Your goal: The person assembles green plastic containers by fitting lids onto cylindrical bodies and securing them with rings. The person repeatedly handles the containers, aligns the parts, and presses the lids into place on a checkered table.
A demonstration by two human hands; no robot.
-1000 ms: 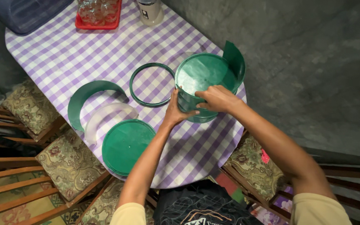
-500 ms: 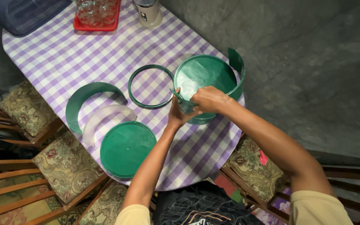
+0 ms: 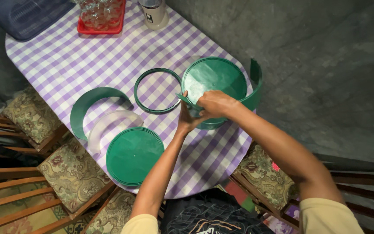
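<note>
Both hands meet at the near rim of the round green container [image 3: 213, 82], which stands toward the desk's [image 3: 66, 56] four o'clock edge. The left hand [image 3: 186, 118] and right hand [image 3: 213, 104] have their fingers pinched shut on the end of a curved green wall strip [image 3: 253, 96] wrapping the container. At nine o'clock of it lies a green ring [image 3: 157, 91]; at seven o'clock, a green lid [image 3: 134, 155].

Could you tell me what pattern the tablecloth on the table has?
The tablecloth has a purple-and-white check, clearest in the head view.
</note>
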